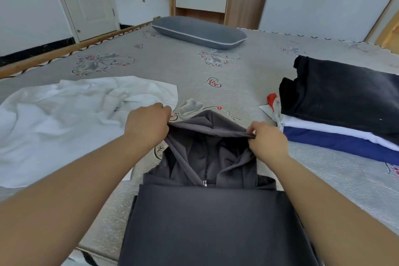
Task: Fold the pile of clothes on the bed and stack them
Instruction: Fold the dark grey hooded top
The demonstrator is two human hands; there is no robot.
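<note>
Both hands are on the dark grey zip-up hoodie (216, 218), which lies partly folded at the near edge of the grey flower-printed bed (216, 75). The left hand (149, 125) pinches the hood's rim on one side, the right hand (265, 139) pinches it on the other, and the rim is pulled taut between them, hood pointing away. To the left, just beside the left hand, a crumpled white garment (64, 114) sprawls unfolded. To the right, a folded stack (341, 114), black on top, then white and blue, sits near the bed's right edge. Open mattress runs beyond the hood to a grey bolster pillow (198, 32).
</note>
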